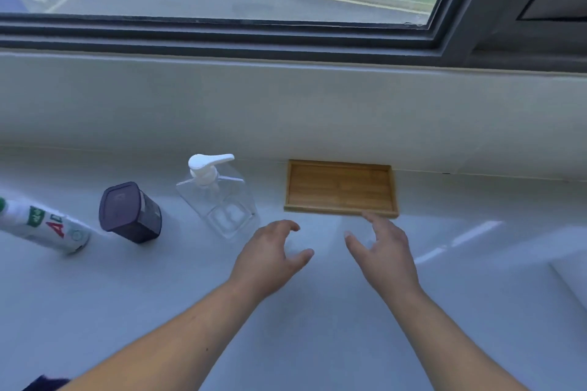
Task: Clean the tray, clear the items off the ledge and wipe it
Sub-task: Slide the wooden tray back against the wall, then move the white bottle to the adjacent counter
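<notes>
A shallow wooden tray (pixel 340 189) lies bare against the back wall of the white ledge (pixel 317 311). To its left stands a clear pump bottle (pixel 219 197) with a white pump head. Further left stand a dark purple lidded jar (pixel 129 213) and a white bottle with green and red print (pixel 41 225), tilted in this view. My left hand (pixel 273 255) hovers open just in front of the pump bottle. My right hand (pixel 386 249) is open too, its fingertips at the tray's front edge. Neither hand holds anything.
A dark-framed window (pixel 222 35) runs above the pale wall behind the ledge. A raised white edge (pixel 568 282) shows at the far right. A dark blue scrap (pixel 47 383) peeks in at the bottom left corner.
</notes>
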`<state>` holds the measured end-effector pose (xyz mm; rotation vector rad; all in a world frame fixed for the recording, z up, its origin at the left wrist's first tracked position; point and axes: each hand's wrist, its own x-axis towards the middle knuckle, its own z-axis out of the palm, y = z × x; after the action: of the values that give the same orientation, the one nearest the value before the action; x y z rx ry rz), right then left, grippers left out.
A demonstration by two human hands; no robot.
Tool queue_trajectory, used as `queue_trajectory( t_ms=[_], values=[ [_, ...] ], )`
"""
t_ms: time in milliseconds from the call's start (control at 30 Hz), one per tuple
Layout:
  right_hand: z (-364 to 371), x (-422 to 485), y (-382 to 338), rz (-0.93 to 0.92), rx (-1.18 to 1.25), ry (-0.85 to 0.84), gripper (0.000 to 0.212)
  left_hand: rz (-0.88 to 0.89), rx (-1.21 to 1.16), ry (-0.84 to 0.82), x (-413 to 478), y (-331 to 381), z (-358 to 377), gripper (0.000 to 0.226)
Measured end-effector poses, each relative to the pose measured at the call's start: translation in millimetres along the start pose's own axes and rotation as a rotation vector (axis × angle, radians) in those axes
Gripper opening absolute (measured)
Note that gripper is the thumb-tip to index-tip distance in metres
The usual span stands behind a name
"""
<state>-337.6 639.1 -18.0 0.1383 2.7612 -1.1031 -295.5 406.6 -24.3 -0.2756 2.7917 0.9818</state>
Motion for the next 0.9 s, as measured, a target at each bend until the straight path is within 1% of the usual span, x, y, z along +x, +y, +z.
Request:
queue_trajectory(
  t_ms=[100, 200, 433, 633, 733, 900],
  values=[
    [17, -27, -23, -0.094, -0.071, -0.024, 0.065, 0.000, 0.028, 0.061, -31, -30, -19, 0.063],
    [40, -54, -54, -0.180, -0.122, -0.060, 0.064, -0.040, 0.048, 0.125, -59, -62, -46, 0.064],
    [109, -131, -145, -0.323, -0.147, -0.109, 0.059, -0.114, 0.056, 0.286, -143, -150, -143, 0.063],
    [175, -215, -227, -0.366, -0.087, -0.120, 0.052, -0.186, 0.091, 0.379, -222, -231, -241, 0.068],
    [208, -247, -264, -0.392, -0.077, -0.160, 0.053, -0.222, 0.113, 0.431, -248, -264, -280, 0.067],
    [247, -263, -305, -0.412, -0.077, -0.225, 0.055, -0.289, 0.101, 0.460, -254, -296, -317, 0.067]
  ],
)
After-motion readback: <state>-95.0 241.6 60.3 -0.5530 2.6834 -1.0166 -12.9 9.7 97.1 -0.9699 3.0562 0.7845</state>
